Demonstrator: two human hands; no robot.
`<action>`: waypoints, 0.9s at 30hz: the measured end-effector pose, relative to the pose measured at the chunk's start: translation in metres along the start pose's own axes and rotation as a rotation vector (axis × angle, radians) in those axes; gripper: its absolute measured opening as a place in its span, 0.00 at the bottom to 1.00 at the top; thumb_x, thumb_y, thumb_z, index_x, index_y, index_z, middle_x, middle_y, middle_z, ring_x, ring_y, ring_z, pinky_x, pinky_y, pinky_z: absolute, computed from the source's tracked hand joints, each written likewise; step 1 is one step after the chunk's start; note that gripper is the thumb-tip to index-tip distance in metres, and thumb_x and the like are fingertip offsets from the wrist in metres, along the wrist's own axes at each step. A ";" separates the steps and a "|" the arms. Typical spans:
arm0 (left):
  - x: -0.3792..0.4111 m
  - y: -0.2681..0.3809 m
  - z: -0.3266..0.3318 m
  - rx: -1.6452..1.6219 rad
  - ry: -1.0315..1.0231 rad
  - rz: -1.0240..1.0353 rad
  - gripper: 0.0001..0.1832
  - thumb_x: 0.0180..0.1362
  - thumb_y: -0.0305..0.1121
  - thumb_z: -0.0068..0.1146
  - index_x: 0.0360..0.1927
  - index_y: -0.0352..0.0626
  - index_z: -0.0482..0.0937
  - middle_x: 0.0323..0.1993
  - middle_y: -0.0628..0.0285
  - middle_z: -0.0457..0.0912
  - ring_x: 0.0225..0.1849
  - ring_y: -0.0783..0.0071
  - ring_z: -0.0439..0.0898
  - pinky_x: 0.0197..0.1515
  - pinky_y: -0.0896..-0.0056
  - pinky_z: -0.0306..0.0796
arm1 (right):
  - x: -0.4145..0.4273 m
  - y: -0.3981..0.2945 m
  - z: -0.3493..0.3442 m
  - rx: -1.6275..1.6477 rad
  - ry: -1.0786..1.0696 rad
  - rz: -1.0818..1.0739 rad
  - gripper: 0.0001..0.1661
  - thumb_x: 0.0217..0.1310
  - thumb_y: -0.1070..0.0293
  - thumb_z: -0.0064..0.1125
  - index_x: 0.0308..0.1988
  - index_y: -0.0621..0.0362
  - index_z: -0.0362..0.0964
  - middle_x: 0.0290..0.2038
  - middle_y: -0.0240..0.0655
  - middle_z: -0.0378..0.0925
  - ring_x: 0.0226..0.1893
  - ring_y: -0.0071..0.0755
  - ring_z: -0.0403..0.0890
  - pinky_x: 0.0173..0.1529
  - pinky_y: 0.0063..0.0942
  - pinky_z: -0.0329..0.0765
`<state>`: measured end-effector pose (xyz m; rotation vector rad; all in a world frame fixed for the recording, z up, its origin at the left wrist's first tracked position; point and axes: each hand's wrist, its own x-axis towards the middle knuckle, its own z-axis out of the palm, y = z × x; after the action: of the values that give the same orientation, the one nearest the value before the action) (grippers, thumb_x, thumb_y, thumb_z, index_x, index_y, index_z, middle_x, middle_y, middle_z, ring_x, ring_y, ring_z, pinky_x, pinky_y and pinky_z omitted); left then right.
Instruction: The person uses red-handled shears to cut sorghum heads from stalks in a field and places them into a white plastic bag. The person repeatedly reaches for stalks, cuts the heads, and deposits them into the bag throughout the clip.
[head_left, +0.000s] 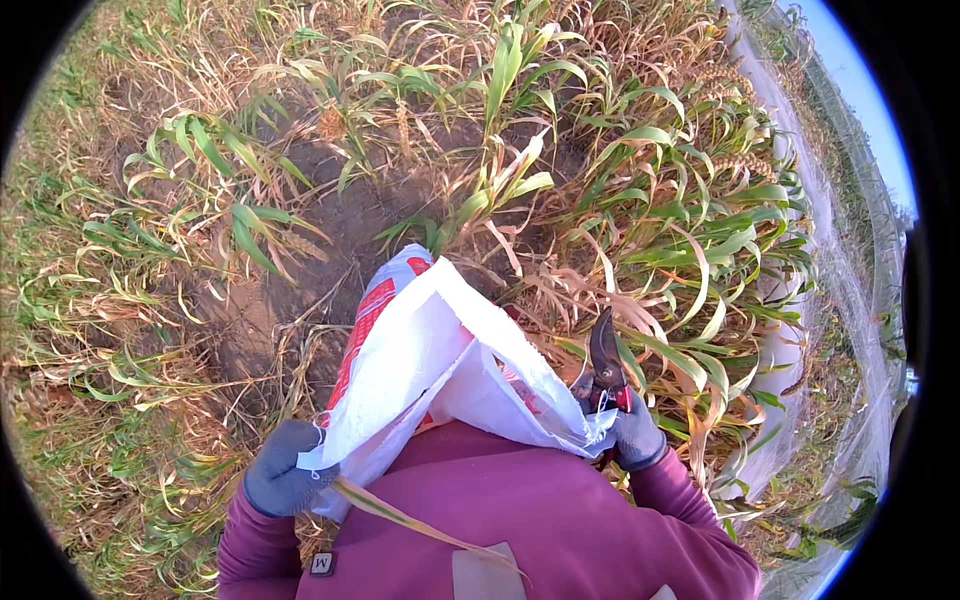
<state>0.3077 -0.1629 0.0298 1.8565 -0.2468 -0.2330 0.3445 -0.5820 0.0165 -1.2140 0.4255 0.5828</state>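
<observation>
A white woven plastic sack (397, 360) with red print spreads between my hands, its mouth facing up toward my body. My left hand (285, 469), in a grey work glove, grips one corner of the sack's rim. At the opposite corner, my gloved right hand (637, 431) pinches the rim. That same hand also holds bypass pruning shears (607, 360) with red handles, their dark blade pointing away from me. A long dry leaf (405, 517) sticks out from beside my left hand across my purple top. The inside of the sack is mostly hidden.
Cereal plants with green and dried leaves (660, 187) grow thickly ahead and to the right. Seed heads (403, 127) stand among them. Brown soil (247, 322) shows left of the sack. Fine white netting (817, 225) runs along the right side.
</observation>
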 end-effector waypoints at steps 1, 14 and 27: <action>0.019 0.009 0.004 -0.047 0.008 0.045 0.07 0.48 0.24 0.61 0.32 0.34 0.77 0.20 0.59 0.74 0.23 0.60 0.77 0.27 0.66 0.68 | -0.007 -0.002 -0.009 0.032 0.015 -0.031 0.28 0.47 0.65 0.69 0.47 0.59 0.68 0.38 0.30 0.75 0.38 0.24 0.77 0.45 0.23 0.74; 0.176 0.064 0.090 -0.834 -0.829 0.500 0.11 0.62 0.35 0.55 0.37 0.35 0.74 0.25 0.55 0.76 0.27 0.60 0.76 0.32 0.65 0.68 | -0.064 -0.012 -0.059 -0.122 0.492 -0.375 0.21 0.68 0.69 0.46 0.57 0.66 0.64 0.51 0.42 0.74 0.47 0.34 0.78 0.48 0.31 0.79; 0.101 0.049 0.118 -0.964 -0.858 0.607 0.13 0.63 0.38 0.52 0.31 0.36 0.74 0.23 0.52 0.75 0.25 0.55 0.73 0.32 0.63 0.68 | -0.065 0.015 -0.030 -0.004 0.526 -0.433 0.22 0.59 0.68 0.54 0.53 0.65 0.68 0.45 0.40 0.77 0.42 0.34 0.80 0.47 0.32 0.78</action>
<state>0.3686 -0.3135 0.0387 0.5918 -1.0545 -0.5884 0.2841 -0.6192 0.0354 -1.4085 0.5776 -0.1164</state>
